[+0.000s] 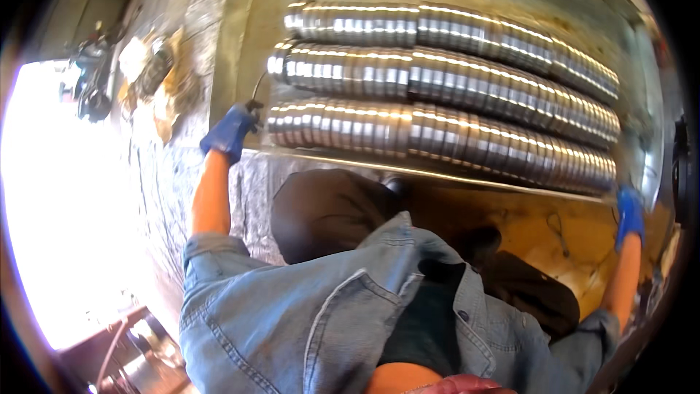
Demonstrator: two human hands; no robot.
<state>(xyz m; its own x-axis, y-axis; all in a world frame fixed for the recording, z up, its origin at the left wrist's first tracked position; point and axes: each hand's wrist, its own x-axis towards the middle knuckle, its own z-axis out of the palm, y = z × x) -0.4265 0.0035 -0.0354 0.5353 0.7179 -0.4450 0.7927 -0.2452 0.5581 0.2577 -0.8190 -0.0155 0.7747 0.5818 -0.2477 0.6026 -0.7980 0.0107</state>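
Observation:
Three long rows of shiny metal rings (467, 76), standing on edge and packed side by side, lie in a shallow metal tray (237, 51) in front of me. My left hand (226, 133), in a blue glove, is closed beside the left end of the nearest row. A thin bent wire (257, 86) rises from its fingers. At the opposite end of that row, by the tray's near right corner, is my right hand (629, 217), also blue-gloved. Its fingers are bunched together, and what they grip is hidden. Both arms are spread wide.
The tray's thin near edge (437, 176) runs between my hands, above my knees. A worn grey surface (255, 190) lies left, with crumpled brown wrapping (171, 95) on it. A wire loop (558, 233) lies on the brown surface below the tray.

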